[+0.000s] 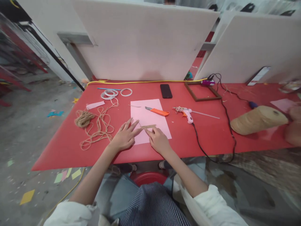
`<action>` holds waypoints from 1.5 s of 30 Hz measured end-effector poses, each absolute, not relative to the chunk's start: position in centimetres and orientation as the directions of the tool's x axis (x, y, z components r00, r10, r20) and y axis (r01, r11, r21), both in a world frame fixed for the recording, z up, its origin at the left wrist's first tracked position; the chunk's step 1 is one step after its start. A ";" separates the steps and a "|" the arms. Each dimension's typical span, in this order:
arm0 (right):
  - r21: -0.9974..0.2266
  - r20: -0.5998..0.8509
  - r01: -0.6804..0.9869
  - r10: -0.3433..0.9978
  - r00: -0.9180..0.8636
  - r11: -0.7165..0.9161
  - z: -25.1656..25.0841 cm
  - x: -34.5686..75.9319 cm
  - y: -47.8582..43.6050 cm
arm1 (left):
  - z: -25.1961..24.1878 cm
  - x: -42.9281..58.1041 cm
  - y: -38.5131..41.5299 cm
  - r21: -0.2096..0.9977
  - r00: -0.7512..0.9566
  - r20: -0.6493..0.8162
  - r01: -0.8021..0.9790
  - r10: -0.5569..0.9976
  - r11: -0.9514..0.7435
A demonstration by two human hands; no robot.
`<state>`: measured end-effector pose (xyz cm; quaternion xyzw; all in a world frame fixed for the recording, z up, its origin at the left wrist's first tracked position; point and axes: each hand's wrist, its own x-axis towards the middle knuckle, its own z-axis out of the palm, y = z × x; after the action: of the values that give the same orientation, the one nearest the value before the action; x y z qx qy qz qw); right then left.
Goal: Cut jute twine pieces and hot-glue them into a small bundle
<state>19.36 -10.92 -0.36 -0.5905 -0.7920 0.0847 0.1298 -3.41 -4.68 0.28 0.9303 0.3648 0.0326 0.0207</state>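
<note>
A short bundle of jute twine strands [150, 126] lies flat on a pink sheet of paper [164, 130]. My left hand [124, 135] rests palm down over the sheet's left edge, fingers spread, with the thumb side near the strands' left end. From the right, my right hand [158, 140] has its fingertips pressed on the strands' lower side, the fingers bent; its thumb is hard to see. Just above the strands, an orange utility knife [160, 112] lies across the paper. To my left are a coil of twine [84, 119] and loose loops of it.
A pink glue gun [185, 113] with its black cord lies on the red table [131, 157]. Behind are a phone [166, 91], a wooden frame [207, 99] and white rings [109, 94]. A big twine spool [258, 120] lies right. White panels [141, 44] border the back.
</note>
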 end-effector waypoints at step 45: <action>-0.302 0.176 0.904 0.950 -0.259 0.303 -0.9 19.6 -11.4 | 0.4 -3.3 -5.2 0.093 0.723 0.050 0.684 0.689 -0.724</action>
<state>19.59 -11.43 -0.90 -0.5862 -0.7904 0.0699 0.1634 -3.30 -5.24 0.39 0.9274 0.3702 0.0405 0.0338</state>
